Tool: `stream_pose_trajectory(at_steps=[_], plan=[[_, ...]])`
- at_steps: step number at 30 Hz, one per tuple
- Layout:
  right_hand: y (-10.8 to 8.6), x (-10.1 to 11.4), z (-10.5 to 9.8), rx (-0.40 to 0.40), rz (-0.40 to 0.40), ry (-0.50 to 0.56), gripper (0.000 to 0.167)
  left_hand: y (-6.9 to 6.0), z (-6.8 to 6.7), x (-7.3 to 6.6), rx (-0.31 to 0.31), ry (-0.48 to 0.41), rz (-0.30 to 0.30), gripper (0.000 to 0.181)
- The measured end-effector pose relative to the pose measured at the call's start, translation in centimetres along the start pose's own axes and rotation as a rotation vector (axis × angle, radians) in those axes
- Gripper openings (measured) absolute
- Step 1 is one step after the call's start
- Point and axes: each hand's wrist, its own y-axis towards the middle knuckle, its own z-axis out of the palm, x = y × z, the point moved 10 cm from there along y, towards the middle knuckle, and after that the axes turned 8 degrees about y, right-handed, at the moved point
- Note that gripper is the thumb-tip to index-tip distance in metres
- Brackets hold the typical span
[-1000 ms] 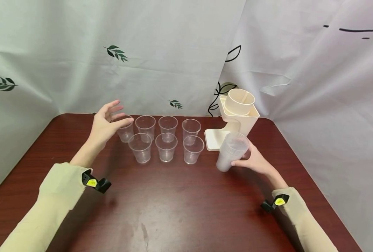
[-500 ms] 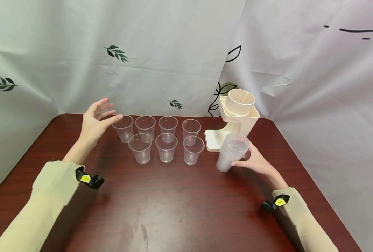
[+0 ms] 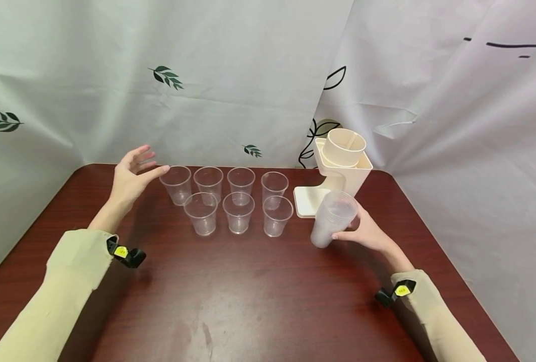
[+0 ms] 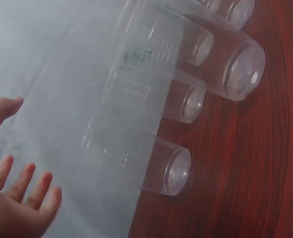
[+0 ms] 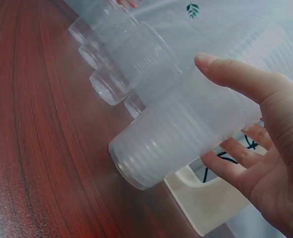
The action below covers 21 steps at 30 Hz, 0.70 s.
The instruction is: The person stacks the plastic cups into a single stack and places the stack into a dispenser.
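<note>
My left hand [image 3: 131, 177] is raised at the back left with its fingers spread and nothing between them. Close by the thumb stands the leftmost clear plastic cup [image 3: 178, 185]; in the left wrist view that cup [image 4: 172, 171] is apart from the fingers. My right hand [image 3: 371, 232] holds a tall stack of nested plastic cups [image 3: 332, 221] at its right side. In the right wrist view the thumb lies along one side of the cup stack [image 5: 171, 134] and the other fingers are on the opposite side. The stack's base is close to the table.
Several single cups [image 3: 239, 216] stand upright in two rows across the table [image 3: 232, 291]. A cream stand with a round holder [image 3: 344, 151] on top and a flat base [image 3: 307, 200] is behind the stack. A white curtain [image 3: 232, 85] hangs behind the table.
My left hand has moved left, away from the leftmost cup, which stands upright in the back row. My right hand and the cup stack have stayed in place.
</note>
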Motion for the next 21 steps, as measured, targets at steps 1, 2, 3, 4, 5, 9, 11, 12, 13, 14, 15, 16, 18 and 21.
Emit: stream_pose_trajectory(at_steps=[1, 2, 3, 4, 5, 9, 11, 12, 13, 14, 15, 16, 18, 21], plan=[[0.0, 0.0, 0.0, -0.001, 0.002, 0.000, 0.091, 0.0, 0.1, 0.3, 0.013, 0.013, -0.010, 0.068], [0.0, 0.0, 0.0, -0.001, 0.002, 0.001, 0.091, 0.1, 0.3, 0.6, 0.026, 0.024, -0.020, 0.069], [0.0, 0.0, 0.0, -0.002, 0.003, 0.002, 0.091, 0.1, 0.4, 0.9, 0.037, 0.032, -0.032, 0.070], [0.0, 0.0, 0.0, -0.003, 0.001, 0.002, 0.091, 0.1, 0.6, 1.2, 0.049, 0.040, -0.042, 0.071], [0.0, 0.1, 0.0, -0.003, 0.001, 0.002, 0.092, 0.1, 0.8, 1.5, 0.062, 0.045, -0.051, 0.072], [0.0, 0.1, 0.0, -0.002, 0.003, -0.002, 0.092, 0.2, 1.4, 2.7, 0.109, 0.048, -0.087, 0.076], [0.0, 0.0, 0.0, -0.002, 0.003, -0.003, 0.092, 0.2, 1.8, 3.2, 0.134, 0.047, -0.097, 0.077], [0.0, 0.0, 0.0, -0.002, 0.002, -0.001, 0.092, 0.2, 2.0, 3.4, 0.147, 0.049, -0.099, 0.078], [0.0, 0.0, 0.0, -0.003, 0.001, -0.001, 0.092, 0.2, 2.1, 3.7, 0.158, 0.051, -0.103, 0.079], [0.0, 0.0, 0.0, -0.003, -0.001, -0.002, 0.091, 0.2, 2.3, 3.8, 0.169, 0.057, -0.102, 0.080], [0.0, 0.0, 0.0, -0.003, -0.003, 0.000, 0.091, 0.2, 2.4, 4.0, 0.178, 0.060, -0.100, 0.080], [0.0, 0.0, 0.0, -0.003, -0.004, 0.002, 0.091, 0.1, 2.5, 4.1, 0.185, 0.067, -0.102, 0.081], [0.0, 0.0, -0.1, -0.004, -0.003, 0.002, 0.091, 0.0, 2.7, 4.4, 0.200, 0.082, -0.103, 0.083], [0.0, 0.0, -0.1, -0.002, 0.001, -0.003, 0.092, 0.0, 3.1, 4.6, 0.217, 0.103, -0.107, 0.086]])
